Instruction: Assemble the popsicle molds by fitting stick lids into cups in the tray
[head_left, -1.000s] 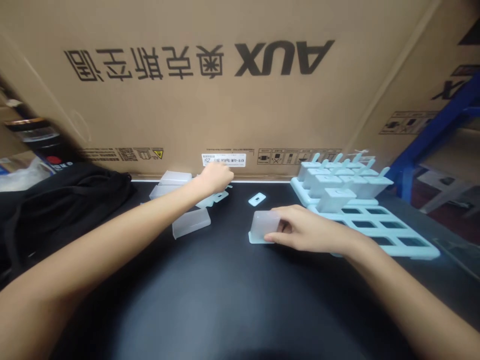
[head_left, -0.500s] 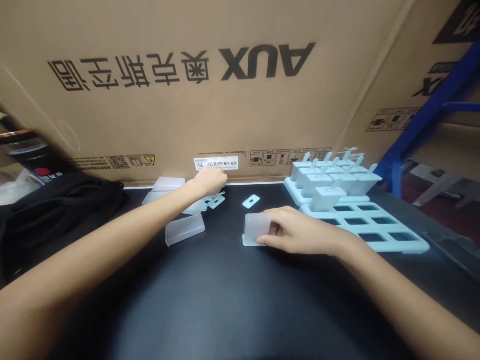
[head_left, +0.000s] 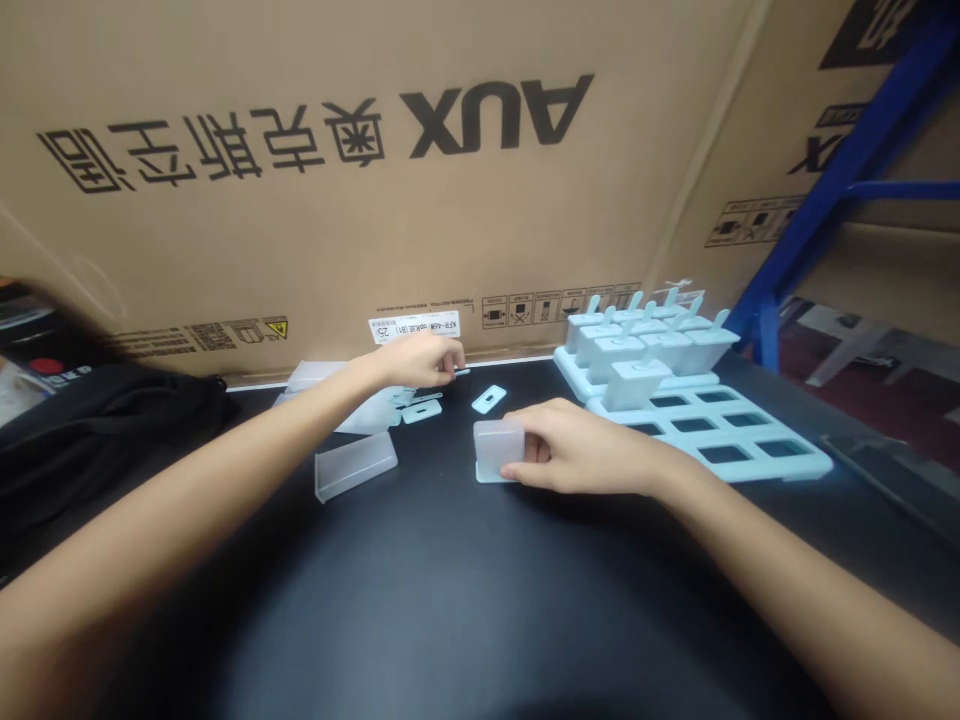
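My right hand (head_left: 566,447) is closed round a clear popsicle mould (head_left: 496,445), its light blue rim flat on the black table. Farther back, my left hand (head_left: 429,358) pinches a light blue popsicle stick (head_left: 462,372), whose tip alone shows. Below that hand lie several blue sticks and a slotted lid (head_left: 421,412). Another slotted lid (head_left: 490,400) rests between my hands. An empty clear mould (head_left: 356,466) lies on its side to the left, with more clear moulds (head_left: 315,374) partly hidden behind my left forearm.
To the right stands a light blue mould rack (head_left: 780,462) with open slots; filled ones carry upright sticks (head_left: 634,310). A large cardboard box (head_left: 315,230) closes off the back. Black cloth (head_left: 127,430) lies at left, and a blue metal frame (head_left: 817,190) rises at right.
My left hand has lifted slightly from the pile of sticks and shifted right, a stick tip now showing at its fingers. My right hand keeps its hold on the mould. The view has shifted a little.
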